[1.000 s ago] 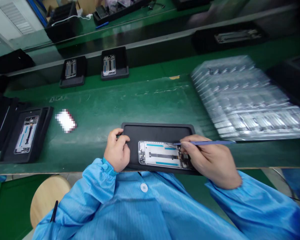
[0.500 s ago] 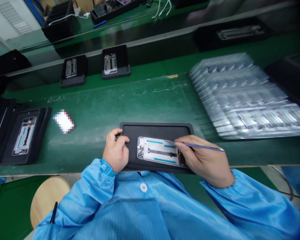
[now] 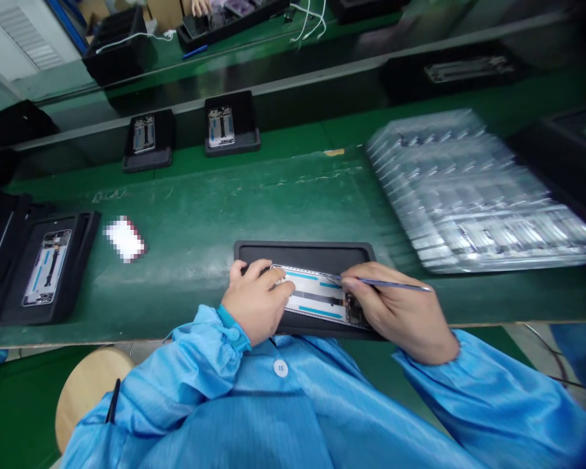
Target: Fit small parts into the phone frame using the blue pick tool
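Our right hand (image 3: pixel 400 316) grips a thin blue tool (image 3: pixel 395 284) like a pen, and its tip rests on the open phone frame (image 3: pixel 317 301) that lies in the black tray (image 3: pixel 303 251) on the green desk (image 3: pixel 215 208), just before us. Our left hand (image 3: pixel 256 299) holds nothing; its fingers press flat on the left end of the frame.

We judge that the tip may slip and scratch the thin flat cable in the middle of the frame, if we push too hard. If the left hand lifts, the frame may turn in the tray and the tool may lose its place.

We count two hands, one tool and one frame under work. One more frame lies in a tray at the left (image 3: pixel 43 267), and two small trays with frames (image 3: pixel 222 127) stand on the conveyor belt behind. At the right lies one stack of clear plastic trays (image 3: pixel 469 189); how many are in it we cannot tell.
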A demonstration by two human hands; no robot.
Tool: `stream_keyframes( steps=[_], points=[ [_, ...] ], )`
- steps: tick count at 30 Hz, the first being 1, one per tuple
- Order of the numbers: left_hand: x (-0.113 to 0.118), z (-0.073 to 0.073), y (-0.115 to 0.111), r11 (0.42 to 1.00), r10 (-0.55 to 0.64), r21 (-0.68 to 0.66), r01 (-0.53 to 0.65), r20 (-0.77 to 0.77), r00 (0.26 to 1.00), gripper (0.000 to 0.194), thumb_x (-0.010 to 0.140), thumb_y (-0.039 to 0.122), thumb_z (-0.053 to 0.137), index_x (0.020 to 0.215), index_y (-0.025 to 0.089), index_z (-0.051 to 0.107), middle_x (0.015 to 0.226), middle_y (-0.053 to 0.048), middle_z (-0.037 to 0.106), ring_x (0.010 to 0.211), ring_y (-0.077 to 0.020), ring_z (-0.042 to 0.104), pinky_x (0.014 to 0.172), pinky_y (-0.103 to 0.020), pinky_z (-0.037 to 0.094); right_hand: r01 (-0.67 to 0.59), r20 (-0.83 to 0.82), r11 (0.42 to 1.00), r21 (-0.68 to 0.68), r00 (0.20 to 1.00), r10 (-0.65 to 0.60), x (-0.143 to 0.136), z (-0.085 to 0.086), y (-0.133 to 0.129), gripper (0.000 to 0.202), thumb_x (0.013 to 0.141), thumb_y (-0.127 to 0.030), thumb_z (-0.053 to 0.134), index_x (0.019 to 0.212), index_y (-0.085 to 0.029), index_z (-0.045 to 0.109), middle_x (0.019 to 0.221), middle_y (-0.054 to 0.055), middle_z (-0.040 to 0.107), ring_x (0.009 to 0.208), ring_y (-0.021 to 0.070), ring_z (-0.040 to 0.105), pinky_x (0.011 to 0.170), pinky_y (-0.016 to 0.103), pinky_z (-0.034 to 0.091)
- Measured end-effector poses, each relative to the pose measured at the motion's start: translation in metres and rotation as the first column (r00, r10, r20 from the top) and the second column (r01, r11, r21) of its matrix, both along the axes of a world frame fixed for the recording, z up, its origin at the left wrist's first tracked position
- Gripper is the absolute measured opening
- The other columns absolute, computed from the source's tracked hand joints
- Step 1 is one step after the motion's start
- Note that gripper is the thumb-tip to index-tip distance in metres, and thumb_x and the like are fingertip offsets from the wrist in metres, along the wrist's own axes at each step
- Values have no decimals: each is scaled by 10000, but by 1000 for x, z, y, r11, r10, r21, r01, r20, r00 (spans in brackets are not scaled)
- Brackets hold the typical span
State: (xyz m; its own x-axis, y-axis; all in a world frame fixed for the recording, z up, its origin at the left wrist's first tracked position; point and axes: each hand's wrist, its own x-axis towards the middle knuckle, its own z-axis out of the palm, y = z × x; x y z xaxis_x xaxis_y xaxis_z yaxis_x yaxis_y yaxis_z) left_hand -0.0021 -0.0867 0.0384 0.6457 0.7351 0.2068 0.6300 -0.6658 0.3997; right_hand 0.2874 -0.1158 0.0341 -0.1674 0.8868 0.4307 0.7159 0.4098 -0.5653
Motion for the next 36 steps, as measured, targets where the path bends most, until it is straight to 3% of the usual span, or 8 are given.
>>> stream_keyframes(
  steps=[4,12,18,24,30,36],
  points=[
    [0,-6,1,999,-41,5,41,-4,999,179,1079,238,668,1127,277,836,1433,-70,833,1446,-380,620,1137,-675,392,7,-18,1000,-1,1000,-7,-1,3,0,175,1123,-304,667,983,-262,764,888,20,822,768,194,784,758,306,637],
    [-2,-10,0,999,-37,22,37,1,999,196,1052,224,701,1159,293,851,1443,-67,831,1447,-380,624,1117,-656,417,64,-3,998,-28,998,-64,0,2,-4,202,1128,-320,667,974,-257,781,892,26,830,777,198,794,769,313,652],
    [-1,-9,0,999,-34,17,34,14,999,183,1043,223,719,1136,297,858,1409,-59,844,1434,-378,626,1114,-657,416,-34,-28,999,12,999,34,-2,3,-5,130,1101,-271,697,1024,-269,802,961,18,850,803,190,811,780,301,663],
    [-2,-11,0,999,-40,10,40,5,999,214,1037,217,724,1167,308,866,1432,-59,836,1446,-383,624,1118,-656,414,45,-53,999,-4,998,-46,1,5,-5,143,1111,-291,689,1007,-279,785,897,7,831,755,188,792,748,305,661],
    [-2,-11,0,999,-41,33,41,17,999,203,1040,222,717,1155,300,864,1417,-53,841,1438,-386,628,1123,-663,409,-8,-12,1000,-28,1000,7,3,6,-2,196,1135,-321,668,983,-270,780,930,20,849,784,194,805,744,317,658],
    [-1,-12,0,999,-40,11,40,16,999,189,1029,238,738,1140,313,872,1423,-52,837,1437,-388,625,1121,-666,419,-254,72,966,-52,964,258,18,11,20,153,1140,-335,669,1082,-280,798,960,-3,854,819,183,815,742,310,647]
  ],
)
